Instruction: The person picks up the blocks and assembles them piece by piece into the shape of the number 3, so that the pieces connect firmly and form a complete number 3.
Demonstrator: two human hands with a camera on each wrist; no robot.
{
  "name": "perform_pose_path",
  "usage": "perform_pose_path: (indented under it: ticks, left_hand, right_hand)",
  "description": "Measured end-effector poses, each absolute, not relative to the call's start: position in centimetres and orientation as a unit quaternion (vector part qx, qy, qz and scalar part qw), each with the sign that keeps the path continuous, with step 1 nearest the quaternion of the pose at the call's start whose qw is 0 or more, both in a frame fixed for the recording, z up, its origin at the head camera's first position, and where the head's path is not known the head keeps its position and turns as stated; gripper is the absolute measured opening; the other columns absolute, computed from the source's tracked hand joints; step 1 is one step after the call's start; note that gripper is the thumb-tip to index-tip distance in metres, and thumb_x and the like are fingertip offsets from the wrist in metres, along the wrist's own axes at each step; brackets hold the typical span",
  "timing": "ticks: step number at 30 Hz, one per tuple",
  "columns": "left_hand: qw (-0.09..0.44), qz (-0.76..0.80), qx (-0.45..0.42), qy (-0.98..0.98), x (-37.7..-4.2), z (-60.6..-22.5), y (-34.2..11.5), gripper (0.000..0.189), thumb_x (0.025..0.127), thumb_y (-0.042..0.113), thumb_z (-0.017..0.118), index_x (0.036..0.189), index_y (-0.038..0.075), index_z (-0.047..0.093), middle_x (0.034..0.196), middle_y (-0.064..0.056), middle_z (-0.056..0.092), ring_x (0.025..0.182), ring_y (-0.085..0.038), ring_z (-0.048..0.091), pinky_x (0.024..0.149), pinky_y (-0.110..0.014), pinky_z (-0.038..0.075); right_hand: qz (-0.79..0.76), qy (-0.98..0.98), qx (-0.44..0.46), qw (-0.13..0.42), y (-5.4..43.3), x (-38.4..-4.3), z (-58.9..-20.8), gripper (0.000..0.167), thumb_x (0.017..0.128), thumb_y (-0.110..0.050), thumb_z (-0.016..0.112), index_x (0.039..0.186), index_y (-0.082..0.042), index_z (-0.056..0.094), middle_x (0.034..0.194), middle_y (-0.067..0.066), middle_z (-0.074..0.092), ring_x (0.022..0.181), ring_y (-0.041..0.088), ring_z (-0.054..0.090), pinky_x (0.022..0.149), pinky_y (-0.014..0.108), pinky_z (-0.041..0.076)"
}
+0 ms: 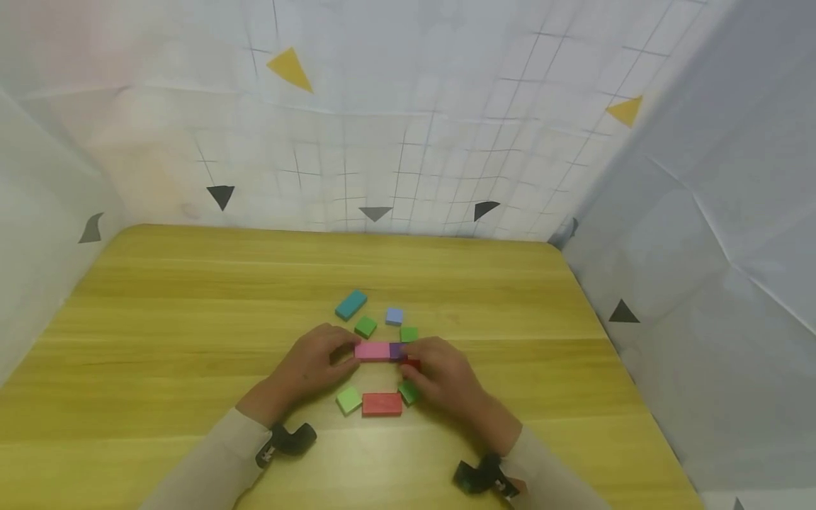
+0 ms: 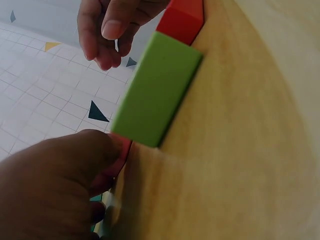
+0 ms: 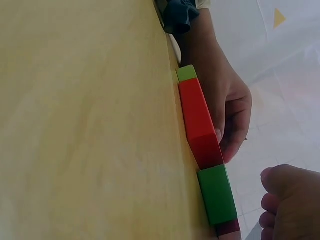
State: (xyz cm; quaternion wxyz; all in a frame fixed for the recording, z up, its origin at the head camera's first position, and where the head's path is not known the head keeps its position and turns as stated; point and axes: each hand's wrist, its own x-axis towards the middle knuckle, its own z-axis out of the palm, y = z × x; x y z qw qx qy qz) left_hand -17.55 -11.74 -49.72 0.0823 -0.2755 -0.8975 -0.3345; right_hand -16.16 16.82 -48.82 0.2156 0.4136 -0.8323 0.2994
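My left hand (image 1: 315,365) pinches the left end of a pink rectangular block (image 1: 372,351) between thumb and fingers. A small purple block (image 1: 397,350) sits against the pink block's right end. My right hand (image 1: 443,375) is over that side, its fingertips overlapping the purple block in the head view. A dark red block (image 1: 412,363) shows partly under the right fingers, beside a green block (image 1: 409,392) near the thumb. In the left wrist view, the right hand (image 2: 120,27) hangs with loosely bent fingers and nothing between them.
Nearer me lie a red rectangular block (image 1: 382,404) and a light green block (image 1: 348,401). Farther back are a teal block (image 1: 351,304), a green block (image 1: 366,326), a blue block (image 1: 394,316) and another green block (image 1: 409,333). White sheets (image 1: 357,142) surround the wooden table (image 1: 191,304).
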Motion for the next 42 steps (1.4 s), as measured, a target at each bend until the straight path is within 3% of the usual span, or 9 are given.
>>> perform_pose_path:
  ticks: [5,12,19,27,35,42]
  left_hand:
    - [0.078,-0.330,-0.274,-0.900,-17.5,-49.8,-11.7,0.032,0.087,0.031,0.076,0.117,0.021,0.071,0.107,0.011,0.069,0.098,-0.005,0.058,0.086,-0.031,0.053]
    - [0.078,-0.332,-0.272,-0.900,-17.5,-49.7,-11.8,0.030,0.087,0.032,0.075,0.116,0.023,0.071,0.107,0.013,0.068,0.097,-0.004,0.057,0.085,-0.030,0.053]
    - [0.090,-0.332,-0.287,-0.894,-17.6,-49.8,-11.7,0.030,0.087,0.030,0.076,0.115,0.021,0.071,0.108,0.010,0.069,0.098,-0.007,0.059,0.085,-0.033,0.053]
    - [0.080,-0.328,-0.280,-0.899,-17.6,-49.7,-11.8,0.031,0.087,0.031,0.076,0.116,0.022,0.071,0.108,0.011,0.069,0.097,-0.005,0.058,0.084,-0.030,0.053]
    - [0.068,-0.333,-0.277,-0.899,-17.4,-49.5,-11.7,0.032,0.087,0.032,0.076,0.117,0.020,0.071,0.109,0.009,0.069,0.098,-0.006,0.058,0.086,-0.031,0.053]
    - [0.085,-0.329,-0.281,-0.898,-17.3,-49.6,-11.7,0.033,0.086,0.032,0.076,0.116,0.020,0.071,0.108,0.009,0.069,0.097,-0.005,0.058,0.084,-0.030,0.053]
  right_hand:
    - [0.312,-0.829,0.413,0.210,16.9,-16.6,-48.7,0.031,0.080,-0.012,0.082,0.109,-0.004,0.072,0.109,0.007,0.071,0.102,0.018,0.065,0.088,0.030,0.056]
    - [0.309,-0.839,0.399,0.205,16.9,-17.5,-48.6,0.011,0.085,-0.013,0.077,0.094,-0.007,0.074,0.111,0.007,0.071,0.105,0.021,0.063,0.090,0.035,0.055]
    - [0.326,-0.843,0.373,0.210,17.2,-18.3,-48.9,0.030,0.085,-0.015,0.078,0.111,-0.003,0.070,0.109,0.004,0.070,0.103,0.020,0.064,0.088,0.033,0.056]
    - [0.334,-0.853,0.351,0.193,17.3,-18.7,-49.0,0.029,0.087,-0.017,0.077,0.112,-0.004,0.071,0.108,0.005,0.071,0.101,0.019,0.065,0.086,0.035,0.057]
    - [0.343,-0.871,0.314,0.160,17.4,-19.4,-48.7,0.033,0.088,-0.022,0.076,0.116,-0.005,0.070,0.113,0.004,0.070,0.108,0.020,0.064,0.093,0.038,0.055]
    - [0.345,-0.865,0.315,0.181,17.2,-20.3,-48.9,0.035,0.085,-0.020,0.079,0.115,-0.003,0.070,0.113,0.007,0.071,0.108,0.023,0.065,0.093,0.041,0.055]
